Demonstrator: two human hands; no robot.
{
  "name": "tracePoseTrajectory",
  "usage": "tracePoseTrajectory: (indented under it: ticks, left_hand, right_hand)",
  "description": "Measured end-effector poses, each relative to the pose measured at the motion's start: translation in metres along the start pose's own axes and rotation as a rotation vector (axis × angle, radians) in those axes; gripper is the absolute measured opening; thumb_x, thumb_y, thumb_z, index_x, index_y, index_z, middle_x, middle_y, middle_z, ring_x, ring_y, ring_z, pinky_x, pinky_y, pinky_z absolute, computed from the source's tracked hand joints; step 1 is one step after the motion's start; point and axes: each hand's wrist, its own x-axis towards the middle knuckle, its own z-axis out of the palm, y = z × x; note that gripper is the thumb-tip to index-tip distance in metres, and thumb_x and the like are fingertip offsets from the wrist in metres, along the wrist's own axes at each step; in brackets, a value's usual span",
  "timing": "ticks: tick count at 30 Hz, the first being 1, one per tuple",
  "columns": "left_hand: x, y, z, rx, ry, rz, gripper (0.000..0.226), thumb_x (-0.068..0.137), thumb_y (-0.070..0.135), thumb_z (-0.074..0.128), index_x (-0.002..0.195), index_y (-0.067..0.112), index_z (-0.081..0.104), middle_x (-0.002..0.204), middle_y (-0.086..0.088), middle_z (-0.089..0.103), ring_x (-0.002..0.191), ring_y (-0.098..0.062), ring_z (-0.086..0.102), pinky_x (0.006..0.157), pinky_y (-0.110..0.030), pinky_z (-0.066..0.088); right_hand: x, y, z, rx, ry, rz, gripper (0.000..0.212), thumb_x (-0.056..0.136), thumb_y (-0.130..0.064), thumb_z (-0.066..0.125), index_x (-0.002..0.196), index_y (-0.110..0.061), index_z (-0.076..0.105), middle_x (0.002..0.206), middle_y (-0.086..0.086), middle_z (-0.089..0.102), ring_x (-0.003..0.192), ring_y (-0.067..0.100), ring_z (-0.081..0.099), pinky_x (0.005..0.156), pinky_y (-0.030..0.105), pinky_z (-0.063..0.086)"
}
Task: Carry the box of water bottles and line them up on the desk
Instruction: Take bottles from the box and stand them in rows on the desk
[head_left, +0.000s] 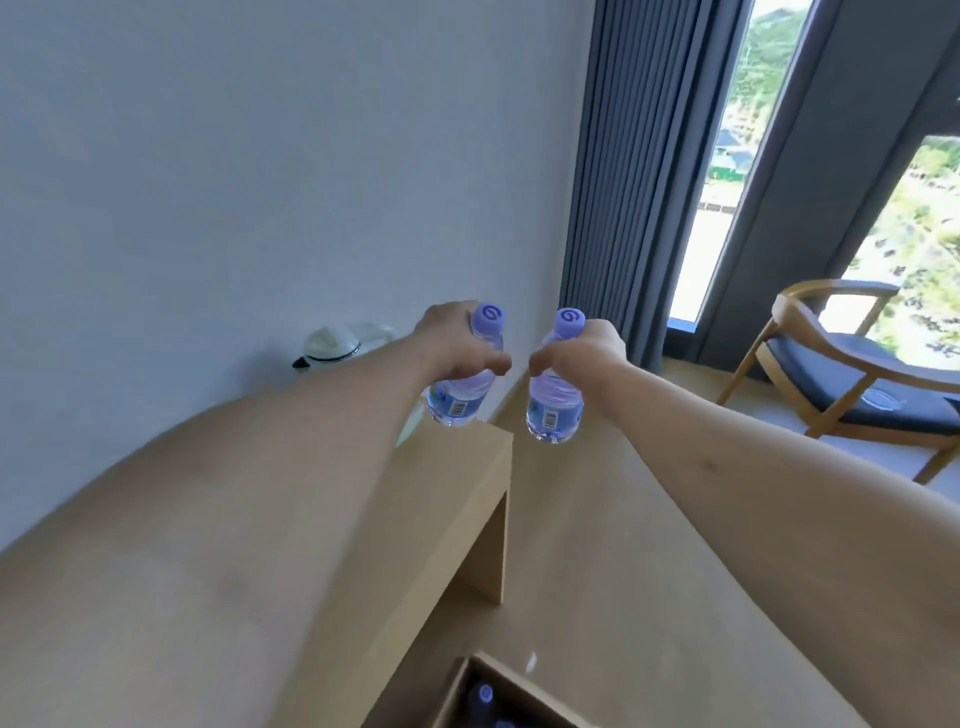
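Observation:
My left hand (452, 345) grips a small clear water bottle (460, 397) with a purple cap, held upright over the far end of the light wooden desk (457, 467). My right hand (587, 348) grips a second, like bottle (553, 408), upright and just past the desk's right edge, above the floor. Both arms are stretched forward, the bottles side by side and a little apart. At the bottom edge an open cardboard box (467, 680) stands on the floor, with purple caps of more bottles (484, 693) showing inside.
A white kettle (332, 345) sits on the desk against the wall, left of my left hand. Grey curtains (618, 182) and a window are at the right. A wooden armchair (852, 364) with a dark cushion stands on the floor at far right.

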Motion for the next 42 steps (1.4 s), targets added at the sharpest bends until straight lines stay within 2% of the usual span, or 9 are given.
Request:
tracePoseTrajectory:
  ticks: [6,10,15,23,29,33,37,40,42]
  left_hand:
    - [-0.037,-0.041,-0.079,0.056,0.158,-0.143,0.028,0.058,0.036,0.077,0.069,0.024,0.055,0.072,0.009,0.056,0.062,-0.009,0.051,0.045,-0.02,0.037]
    - [-0.073,-0.075,-0.123,0.093,0.241,-0.248,0.029,0.06,0.035,0.079,0.07,0.024,0.054,0.073,0.008,0.055,0.063,-0.009,0.05,0.045,-0.021,0.036]
    - [-0.124,-0.123,-0.171,0.028,0.324,-0.432,0.03,0.057,0.033,0.08,0.074,0.024,0.058,0.079,0.005,0.057,0.066,-0.012,0.055,0.044,-0.019,0.044]
    - [-0.193,-0.2,-0.22,-0.026,0.388,-0.593,0.043,0.054,0.036,0.08,0.09,0.028,0.06,0.09,0.002,0.058,0.074,-0.017,0.057,0.048,-0.026,0.051]
    - [-0.231,-0.25,-0.233,-0.057,0.421,-0.641,0.036,0.057,0.036,0.082,0.081,0.028,0.057,0.087,0.004,0.059,0.073,-0.014,0.057,0.048,-0.024,0.048]
    - [-0.251,-0.287,-0.23,-0.097,0.455,-0.681,0.039,0.057,0.036,0.081,0.088,0.025,0.061,0.086,0.003,0.061,0.071,-0.011,0.056,0.046,-0.021,0.043]
    - [-0.257,-0.32,-0.216,-0.092,0.497,-0.753,0.042,0.06,0.036,0.083,0.092,0.022,0.061,0.081,0.006,0.058,0.074,-0.015,0.058,0.054,-0.023,0.046]
    - [-0.253,-0.344,-0.205,-0.042,0.485,-0.762,0.035,0.059,0.033,0.083,0.083,0.016,0.064,0.091,-0.006,0.068,0.089,-0.025,0.064,0.075,-0.034,0.057]
    - [-0.249,-0.36,-0.201,-0.001,0.464,-0.781,0.036,0.059,0.034,0.083,0.085,0.013,0.068,0.092,-0.008,0.07,0.088,-0.024,0.066,0.077,-0.033,0.057]
  right_hand:
    - [-0.023,-0.06,0.056,0.031,-0.18,-0.116,0.038,0.054,-0.018,0.086,0.078,-0.018,0.056,0.075,0.001,0.06,0.064,0.017,0.059,0.051,0.023,0.043]
    - [-0.045,-0.089,0.101,0.029,-0.32,-0.192,0.041,0.053,-0.013,0.086,0.087,-0.009,0.064,0.082,0.007,0.063,0.075,0.027,0.064,0.062,0.031,0.051]
    - [-0.081,-0.121,0.157,0.036,-0.489,-0.222,0.051,0.052,-0.012,0.085,0.099,-0.002,0.068,0.086,0.01,0.061,0.08,0.031,0.062,0.066,0.033,0.052]
    - [-0.152,-0.152,0.255,-0.023,-0.657,-0.298,0.055,0.053,-0.017,0.088,0.102,-0.004,0.067,0.098,0.014,0.067,0.093,0.032,0.065,0.077,0.04,0.056]
    - [-0.198,-0.157,0.316,-0.076,-0.743,-0.328,0.056,0.054,-0.017,0.089,0.103,-0.005,0.065,0.097,0.013,0.066,0.093,0.032,0.064,0.076,0.039,0.056]
    - [-0.219,-0.151,0.349,-0.116,-0.779,-0.354,0.032,0.054,-0.013,0.086,0.08,-0.009,0.067,0.083,0.009,0.063,0.081,0.027,0.063,0.067,0.033,0.053]
    - [-0.228,-0.137,0.377,-0.182,-0.83,-0.38,0.029,0.055,-0.013,0.085,0.078,-0.006,0.07,0.081,0.009,0.065,0.078,0.026,0.063,0.064,0.032,0.053]
    - [-0.226,-0.126,0.399,-0.225,-0.864,-0.383,0.028,0.056,-0.015,0.085,0.078,-0.009,0.07,0.078,0.006,0.063,0.071,0.022,0.059,0.055,0.026,0.046]
    - [-0.222,-0.121,0.415,-0.241,-0.897,-0.389,0.024,0.057,-0.015,0.085,0.076,-0.012,0.07,0.074,0.003,0.061,0.067,0.021,0.057,0.052,0.024,0.043]
